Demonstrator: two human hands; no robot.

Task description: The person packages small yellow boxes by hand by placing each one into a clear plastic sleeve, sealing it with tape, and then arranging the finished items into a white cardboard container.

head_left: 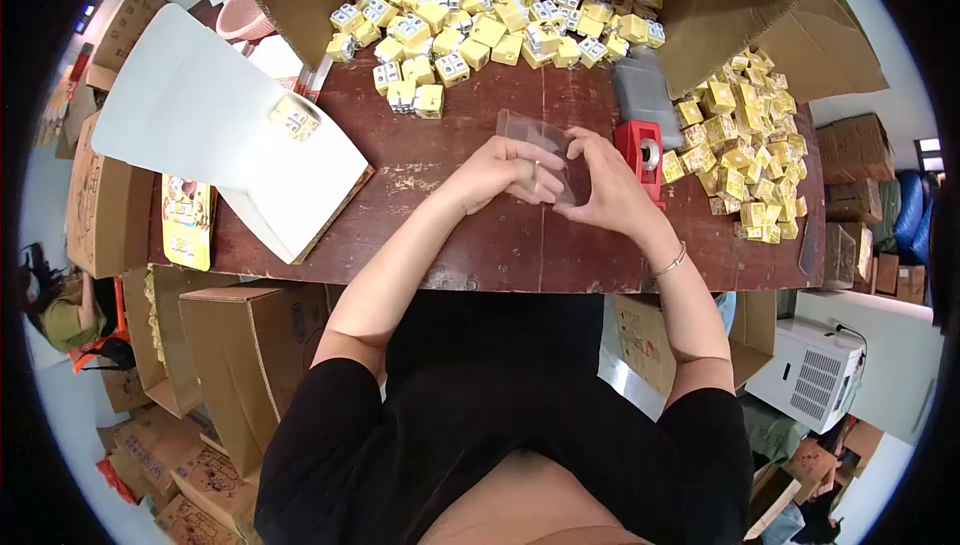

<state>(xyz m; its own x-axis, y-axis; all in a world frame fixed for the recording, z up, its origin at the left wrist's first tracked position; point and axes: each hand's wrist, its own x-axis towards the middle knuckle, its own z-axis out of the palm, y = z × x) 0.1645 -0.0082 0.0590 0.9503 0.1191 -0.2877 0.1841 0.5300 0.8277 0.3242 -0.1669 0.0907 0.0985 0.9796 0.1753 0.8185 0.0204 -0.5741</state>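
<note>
Above the front middle of the table, a clear plastic box (548,135) is between my two hands. My left hand (508,171) has its fingers curled over the near left side of the box, a ring on one finger. On the right side, my right hand (615,188) grips the box between thumb and bent fingers. The far edge of the clear plastic shows above my fingers; its lower part is hidden by them. Just right of my right hand stands a red tape dispenser (640,157) with a roll in it.
Small yellow-and-white boxes (490,30) are heaped at the back, with more yellow boxes (740,145) at the right. A grey case (641,90) lies behind the dispenser. At the left stands an open white box (285,180) beside a yellow pouch (187,225). A person (75,310) is far left.
</note>
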